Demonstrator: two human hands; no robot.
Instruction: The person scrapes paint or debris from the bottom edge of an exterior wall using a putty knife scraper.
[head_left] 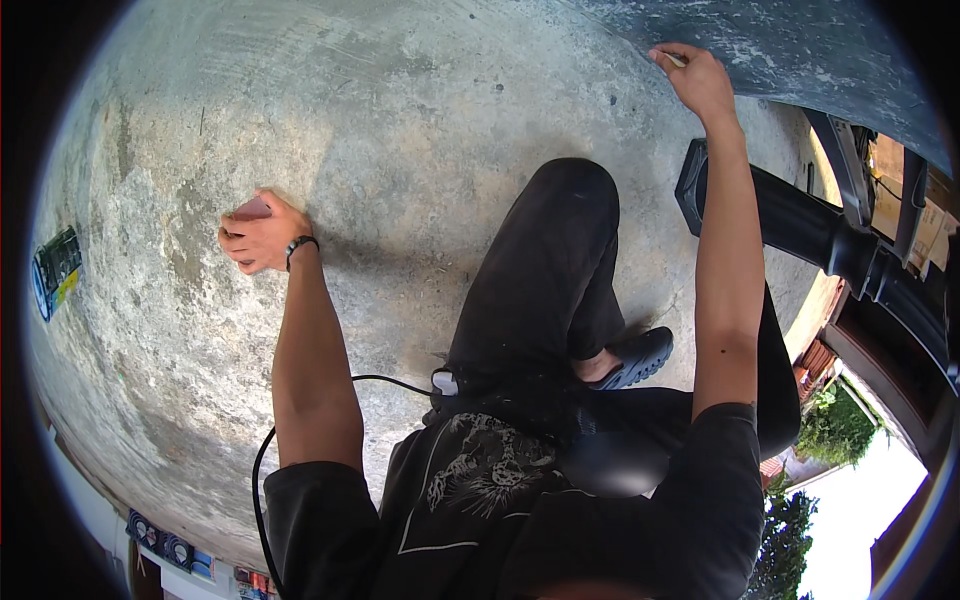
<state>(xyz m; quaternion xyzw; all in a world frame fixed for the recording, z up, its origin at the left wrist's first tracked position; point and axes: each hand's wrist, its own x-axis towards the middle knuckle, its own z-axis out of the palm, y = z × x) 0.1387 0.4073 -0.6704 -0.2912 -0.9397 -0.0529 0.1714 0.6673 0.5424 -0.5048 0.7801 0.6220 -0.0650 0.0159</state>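
Observation:
My left hand (265, 238), with a dark band at the wrist, is closed around a flat reddish-brown piece (252, 208) and is against the rough grey concrete surface (400, 110). Fingers cover most of that piece, so its exact kind cannot be told. Far up to the right, my right hand (704, 88) pinches a small pale piece (677, 61) between thumb and fingers. It is near the border where the concrete meets a dark blue-grey surface (800, 50).
My bent knee (575, 200) and a dark clog (640, 358) are between my arms. A black post (790, 208) lies beyond my right forearm. A black cable (385, 379) runs by my left side. At the far left is a dark, blue and yellow package (57, 270).

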